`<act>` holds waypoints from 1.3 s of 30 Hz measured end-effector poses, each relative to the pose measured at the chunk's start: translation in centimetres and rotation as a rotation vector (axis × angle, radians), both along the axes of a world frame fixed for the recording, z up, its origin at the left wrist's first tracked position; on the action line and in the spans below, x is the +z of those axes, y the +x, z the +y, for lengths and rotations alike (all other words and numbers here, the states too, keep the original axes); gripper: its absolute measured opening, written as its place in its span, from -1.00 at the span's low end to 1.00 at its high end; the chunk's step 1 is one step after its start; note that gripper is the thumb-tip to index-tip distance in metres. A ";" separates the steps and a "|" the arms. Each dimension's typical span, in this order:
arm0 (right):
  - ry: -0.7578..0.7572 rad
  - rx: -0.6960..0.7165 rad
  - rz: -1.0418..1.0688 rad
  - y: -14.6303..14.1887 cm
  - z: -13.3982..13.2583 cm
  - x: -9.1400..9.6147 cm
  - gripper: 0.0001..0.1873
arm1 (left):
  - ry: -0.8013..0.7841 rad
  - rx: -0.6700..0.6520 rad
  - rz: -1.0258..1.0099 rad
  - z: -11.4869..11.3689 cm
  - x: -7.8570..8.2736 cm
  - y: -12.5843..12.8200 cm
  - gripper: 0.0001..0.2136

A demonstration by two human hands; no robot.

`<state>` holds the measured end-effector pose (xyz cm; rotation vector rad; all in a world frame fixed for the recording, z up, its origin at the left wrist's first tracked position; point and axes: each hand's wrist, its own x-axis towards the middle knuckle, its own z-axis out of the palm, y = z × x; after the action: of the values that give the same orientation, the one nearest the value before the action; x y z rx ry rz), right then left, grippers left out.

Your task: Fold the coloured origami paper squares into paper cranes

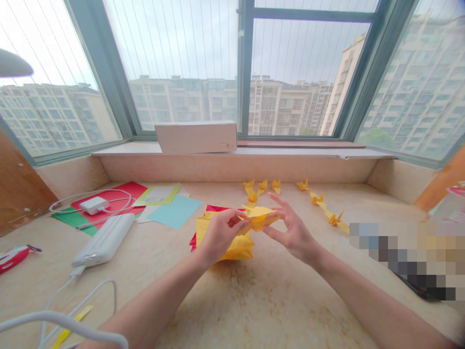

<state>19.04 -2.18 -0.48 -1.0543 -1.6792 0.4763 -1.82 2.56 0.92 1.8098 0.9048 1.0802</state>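
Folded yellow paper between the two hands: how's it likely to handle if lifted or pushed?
The folded yellow paper is probably very light, being small and thin-edged. Its creased layers likely make it stiffer than the flat blue sheet, though a hard pinch could crush it. Its angular outline suggests it would slide or tip rather than roll.

To your left, a white power bank (105, 240) and a red-and-white tool (13, 258) lay on the counter (250, 310), a charger (94, 205) beyond them; ahead of you, a white box (196, 137) stood on the sill (290, 151) before the window (246, 72)
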 end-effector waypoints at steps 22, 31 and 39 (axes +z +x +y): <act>0.454 -0.179 -0.426 2.5 0.5 0.8 -0.86 | -0.448 -0.143 -0.216 -0.1 1.2 -0.1 -0.63; 0.503 -0.105 -0.525 2.0 0.2 0.5 -0.84 | -0.310 -0.212 -0.150 -0.2 0.9 -0.3 -0.64; 0.563 -0.052 -0.660 0.2 -1.0 0.7 -0.76 | 0.018 -0.019 0.063 0.4 -0.2 -0.2 -0.72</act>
<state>19.22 -3.16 0.21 -0.8650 -2.1669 -0.4212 -2.01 2.93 0.69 1.8729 0.9157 1.0280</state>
